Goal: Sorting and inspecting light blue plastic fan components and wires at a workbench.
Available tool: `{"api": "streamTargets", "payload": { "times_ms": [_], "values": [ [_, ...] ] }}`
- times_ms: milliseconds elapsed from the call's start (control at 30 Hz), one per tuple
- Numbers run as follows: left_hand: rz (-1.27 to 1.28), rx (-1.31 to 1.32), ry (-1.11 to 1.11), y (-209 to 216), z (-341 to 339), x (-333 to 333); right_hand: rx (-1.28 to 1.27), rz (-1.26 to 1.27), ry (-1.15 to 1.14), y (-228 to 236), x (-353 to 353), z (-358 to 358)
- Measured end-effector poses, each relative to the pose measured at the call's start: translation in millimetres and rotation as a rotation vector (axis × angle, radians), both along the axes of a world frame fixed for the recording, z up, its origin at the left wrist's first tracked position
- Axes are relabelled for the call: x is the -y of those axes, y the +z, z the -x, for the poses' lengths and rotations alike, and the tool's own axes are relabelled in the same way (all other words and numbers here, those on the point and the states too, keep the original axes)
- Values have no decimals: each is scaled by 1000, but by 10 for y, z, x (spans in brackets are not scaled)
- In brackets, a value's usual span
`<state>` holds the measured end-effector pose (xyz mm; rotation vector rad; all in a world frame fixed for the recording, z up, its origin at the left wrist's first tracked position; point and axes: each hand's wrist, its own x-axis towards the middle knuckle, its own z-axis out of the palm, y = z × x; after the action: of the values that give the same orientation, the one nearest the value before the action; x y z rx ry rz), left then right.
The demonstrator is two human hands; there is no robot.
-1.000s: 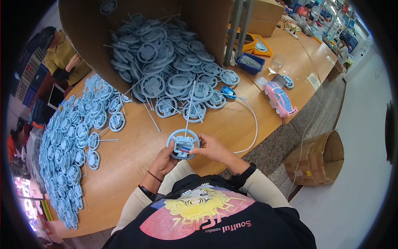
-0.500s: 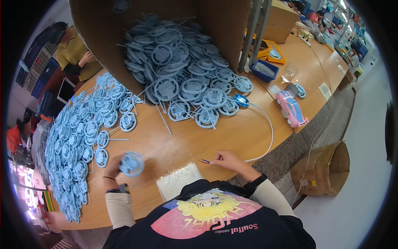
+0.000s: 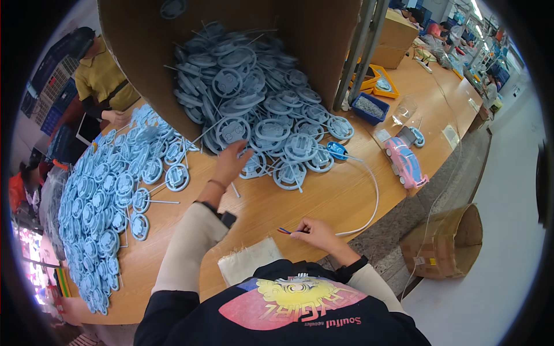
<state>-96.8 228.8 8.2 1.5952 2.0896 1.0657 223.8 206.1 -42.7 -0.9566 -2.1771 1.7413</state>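
My left hand (image 3: pixel 232 162) reaches to the front of a large heap of light-blue round plastic parts (image 3: pixel 271 130), shaped like toy steering wheels with thin rods. Its fingers are spread at one of the parts; I see nothing held in them. Lower down, my right hand (image 3: pixel 313 232) pinches the end of a white cable (image 3: pixel 378 196), whose dark and reddish wire tips (image 3: pixel 284 231) poke out to the left. The cable curves up to a brighter blue part (image 3: pixel 336 150) at the heap's right edge. Another pile of light-blue parts (image 3: pixel 104 202) covers the table's left side.
A cardboard box (image 3: pixel 314 52) lies open around the heap. A whitish sheet (image 3: pixel 251 259) lies close to my body. To the right are a pink toy car (image 3: pixel 407 162) and a blue bin (image 3: pixel 370 108). Another cardboard box (image 3: pixel 441 242) stands on the floor. A person (image 3: pixel 104 75) works at left.
My left hand has let go of the light-blue part it held on the left and moved up and right to the heap. The right hand keeps the cable, almost in place.
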Motion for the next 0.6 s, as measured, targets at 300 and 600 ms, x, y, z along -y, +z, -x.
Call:
{"api": "streamTargets", "payload": {
  "times_ms": [300, 600],
  "values": [
    [16, -719, -158, -68, -343, -789, -68, 21, -72, 241, 70, -12],
    [-128, -555, -100, 60, -396, -304, -149, 115, -95, 258, 28, 117]
  ]
}}
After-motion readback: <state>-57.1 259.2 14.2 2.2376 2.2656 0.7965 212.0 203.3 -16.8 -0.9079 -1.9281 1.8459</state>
